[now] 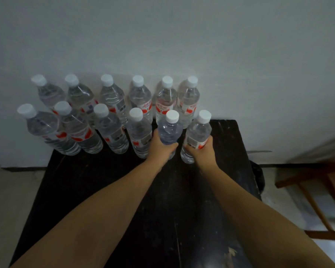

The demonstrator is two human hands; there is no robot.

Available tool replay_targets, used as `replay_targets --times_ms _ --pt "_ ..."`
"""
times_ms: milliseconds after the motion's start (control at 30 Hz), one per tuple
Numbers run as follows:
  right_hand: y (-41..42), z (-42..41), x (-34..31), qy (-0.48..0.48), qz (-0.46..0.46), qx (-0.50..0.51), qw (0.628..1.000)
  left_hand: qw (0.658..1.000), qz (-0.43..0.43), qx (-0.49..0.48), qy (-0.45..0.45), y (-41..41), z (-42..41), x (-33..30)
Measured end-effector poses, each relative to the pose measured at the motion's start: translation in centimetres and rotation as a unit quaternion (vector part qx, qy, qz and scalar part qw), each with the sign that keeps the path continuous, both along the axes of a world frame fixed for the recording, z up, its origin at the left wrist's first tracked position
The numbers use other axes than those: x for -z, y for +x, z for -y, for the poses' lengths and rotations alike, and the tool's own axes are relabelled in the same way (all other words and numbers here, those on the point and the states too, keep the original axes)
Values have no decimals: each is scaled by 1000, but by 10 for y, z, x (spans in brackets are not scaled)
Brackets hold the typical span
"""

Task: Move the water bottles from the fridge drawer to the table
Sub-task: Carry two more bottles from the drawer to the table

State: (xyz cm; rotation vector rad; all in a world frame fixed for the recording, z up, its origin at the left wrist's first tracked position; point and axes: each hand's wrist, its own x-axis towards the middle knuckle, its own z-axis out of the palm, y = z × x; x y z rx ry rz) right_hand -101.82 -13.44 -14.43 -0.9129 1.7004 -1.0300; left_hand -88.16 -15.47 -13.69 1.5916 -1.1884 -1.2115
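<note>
table (108,190): dark top against the wall, front half bare — room for the row to grow.
bottle rows (112,105): ten water bottles upright, six at the back, four in front.
left hand (161,147): wrapped around a label-less bottle (169,130), next in the front row.
right hand (202,150): clasping a red-label bottle (198,132) at row end.
step: seat both bases flat, keep a gap from neighbours, then let go — judgement.
risk: nudging the adjacent bottle (139,132).

The bottles (112,130) are clear, shiny plastic with white caps. The table (97,190) is dark, scratched wood.
</note>
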Motion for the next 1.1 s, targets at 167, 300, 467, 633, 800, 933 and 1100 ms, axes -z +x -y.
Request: replay_targets --times_ms 167,300,467,633,800,933,1100 --pt "5 21 8 -17 -34 -12 999 999 -6 -28 -18 -5 10 18" --pt "0 24 7 -19 -47 -39 998 999 -6 -32 -15 -7 12 24" --pt "-1 25 6 4 -34 -55 998 999 -11 -37 35 -9 11 24" --pt "-8 -6 2 78 -24 -80 993 991 -29 -46 120 -11 -14 14" --pt "-5 -68 -1 120 -133 -106 978 976 37 34 210 -4 -58 6" --pt "-11 -115 -14 99 -278 -175 939 949 206 165 174 7 -92 -5" --pt "-21 -173 -24 104 -385 -219 890 875 399 251 110 19 -137 -14"
